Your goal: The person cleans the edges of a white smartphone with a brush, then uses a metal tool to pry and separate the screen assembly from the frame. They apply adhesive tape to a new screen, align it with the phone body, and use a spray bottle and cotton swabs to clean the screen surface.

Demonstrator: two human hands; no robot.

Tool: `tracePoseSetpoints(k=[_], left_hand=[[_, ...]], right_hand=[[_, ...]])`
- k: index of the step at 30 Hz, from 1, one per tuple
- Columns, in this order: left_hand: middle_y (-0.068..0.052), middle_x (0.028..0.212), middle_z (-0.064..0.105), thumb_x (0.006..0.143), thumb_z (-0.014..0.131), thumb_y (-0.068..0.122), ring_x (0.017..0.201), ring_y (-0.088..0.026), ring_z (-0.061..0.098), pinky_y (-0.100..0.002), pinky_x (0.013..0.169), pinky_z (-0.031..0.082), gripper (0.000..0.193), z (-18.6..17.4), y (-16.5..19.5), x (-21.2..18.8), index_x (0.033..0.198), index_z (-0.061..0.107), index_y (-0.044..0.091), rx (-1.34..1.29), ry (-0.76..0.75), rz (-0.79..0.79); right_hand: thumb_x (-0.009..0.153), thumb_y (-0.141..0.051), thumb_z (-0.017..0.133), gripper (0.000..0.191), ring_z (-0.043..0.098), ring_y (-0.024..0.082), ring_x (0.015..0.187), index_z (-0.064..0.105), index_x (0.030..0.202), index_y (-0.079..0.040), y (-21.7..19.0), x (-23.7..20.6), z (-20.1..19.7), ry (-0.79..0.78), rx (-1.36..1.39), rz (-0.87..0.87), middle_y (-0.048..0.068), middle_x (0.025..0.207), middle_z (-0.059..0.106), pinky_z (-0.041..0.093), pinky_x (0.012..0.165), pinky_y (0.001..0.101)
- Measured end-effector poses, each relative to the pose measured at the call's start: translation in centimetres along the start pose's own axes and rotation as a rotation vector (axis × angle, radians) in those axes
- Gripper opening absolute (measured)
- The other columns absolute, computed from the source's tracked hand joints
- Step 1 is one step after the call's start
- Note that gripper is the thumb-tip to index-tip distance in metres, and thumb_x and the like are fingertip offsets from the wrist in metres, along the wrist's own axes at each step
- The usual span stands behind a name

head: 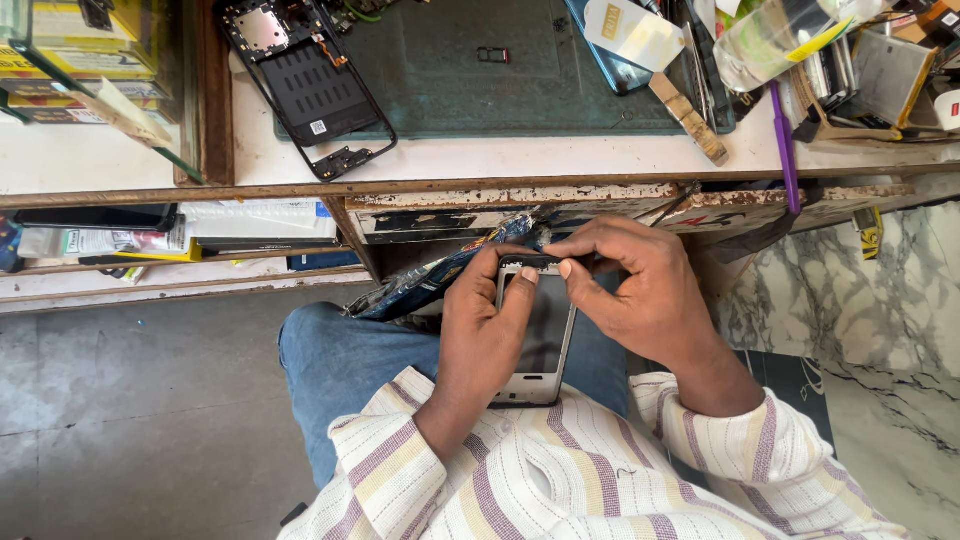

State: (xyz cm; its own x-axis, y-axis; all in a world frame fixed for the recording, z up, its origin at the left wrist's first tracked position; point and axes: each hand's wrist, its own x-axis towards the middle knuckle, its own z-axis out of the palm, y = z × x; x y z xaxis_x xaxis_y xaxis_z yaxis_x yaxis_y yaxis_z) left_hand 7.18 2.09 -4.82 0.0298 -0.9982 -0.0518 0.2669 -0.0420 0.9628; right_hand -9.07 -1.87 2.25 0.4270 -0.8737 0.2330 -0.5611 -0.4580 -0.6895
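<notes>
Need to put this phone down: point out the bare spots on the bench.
Free: green mat between the black phone frame and the blue phone, holding only a small tray. Crowded: right end, around the bottle.

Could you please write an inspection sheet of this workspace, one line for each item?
Surface: white worktop with a worn front edge; a dark green mat lies on it.
Job's things: a silver phone with a dark screen, held over the lap.
Clutter: an opened black phone frame on the mat's left edge, a brush, a purple tool, loose parts at the top right.
Grippers: left hand grips the phone's left side; right hand pinches its top edge.
Cables: nothing seen.
Surroundings: shelf with boxes under the worktop, grey floor, marble-patterned floor at right.
</notes>
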Motion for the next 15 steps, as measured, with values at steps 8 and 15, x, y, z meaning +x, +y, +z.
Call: tracePoseSetpoints(k=[8,15], left_hand=[[0.005,0.072,0.052,0.097,0.060,0.008,0.064,-0.002,0.041,-0.022,0.054,0.034,0.008,0.0,-0.8,0.5,0.097,0.066,0.003,-0.069,0.061,-0.100],[0.006,0.078,0.055,0.099,0.059,0.006,0.071,-0.001,0.042,-0.021,0.060,0.035,0.007,0.8,-1.4,0.3,0.097,0.064,0.002,-0.113,0.083,0.044]], right_hand=[[0.091,-0.002,0.070,0.026,0.072,0.011,0.085,0.074,0.117,-0.003,-0.5,-0.5,0.2,-0.024,0.066,0.105,0.010,0.103,0.073,0.060,0.065,0.0232],[0.089,0.001,0.070,0.029,0.074,0.015,0.086,0.074,0.118,-0.003,-0.8,-1.0,0.0,0.005,0.003,0.006,0.012,0.104,0.073,0.060,0.071,0.0254]])
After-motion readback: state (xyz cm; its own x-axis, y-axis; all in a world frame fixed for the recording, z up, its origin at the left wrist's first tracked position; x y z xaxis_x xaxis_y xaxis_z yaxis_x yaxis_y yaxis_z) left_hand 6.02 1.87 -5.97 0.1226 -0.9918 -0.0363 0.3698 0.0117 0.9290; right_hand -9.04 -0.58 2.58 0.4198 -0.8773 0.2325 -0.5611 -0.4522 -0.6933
